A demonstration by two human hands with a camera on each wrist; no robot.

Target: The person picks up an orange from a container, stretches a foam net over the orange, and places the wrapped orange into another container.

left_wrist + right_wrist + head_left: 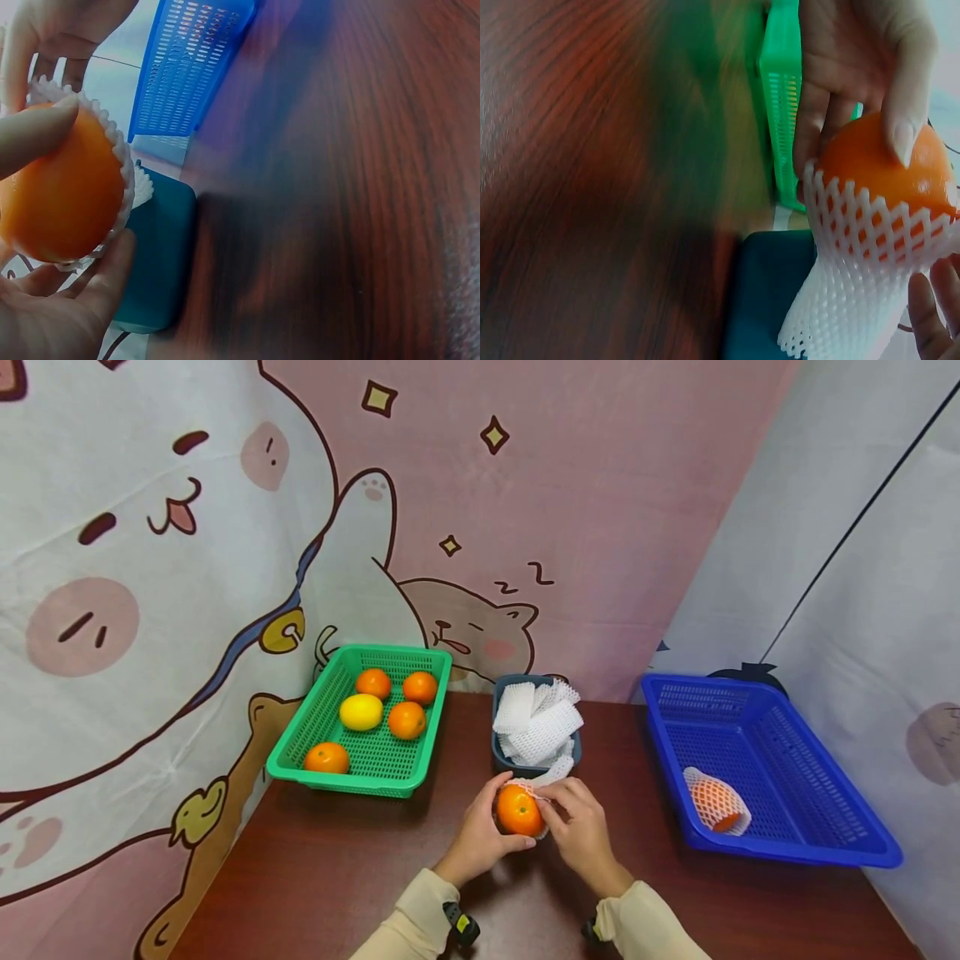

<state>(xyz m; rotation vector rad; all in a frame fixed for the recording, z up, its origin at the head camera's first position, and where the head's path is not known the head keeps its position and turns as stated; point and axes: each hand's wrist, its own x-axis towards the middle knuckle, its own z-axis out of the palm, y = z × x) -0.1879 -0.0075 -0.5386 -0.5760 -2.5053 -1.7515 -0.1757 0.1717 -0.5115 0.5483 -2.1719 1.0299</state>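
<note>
An orange [518, 811] sits partly inside a white foam net sleeve [870, 277], its bare end facing me. My left hand [480, 835] grips the orange from the left, thumb lying across the fruit. On the other side my right hand [583, 828] pinches the net's edge with thumb and fingers. The loose end of the net trails away beyond the fruit, toward a dark bin [498, 755] heaped with more white foam nets [542, 727]. In the right wrist view the net covers the lower part of the orange.
A green basket [300, 770] at the left contains several oranges and a yellow lemon-like fruit [361, 712]. To the right, a blue basket [795, 793] contains one netted orange [714, 803]. All stand on a dark red-brown wooden table [315, 868], with printed cloth behind.
</note>
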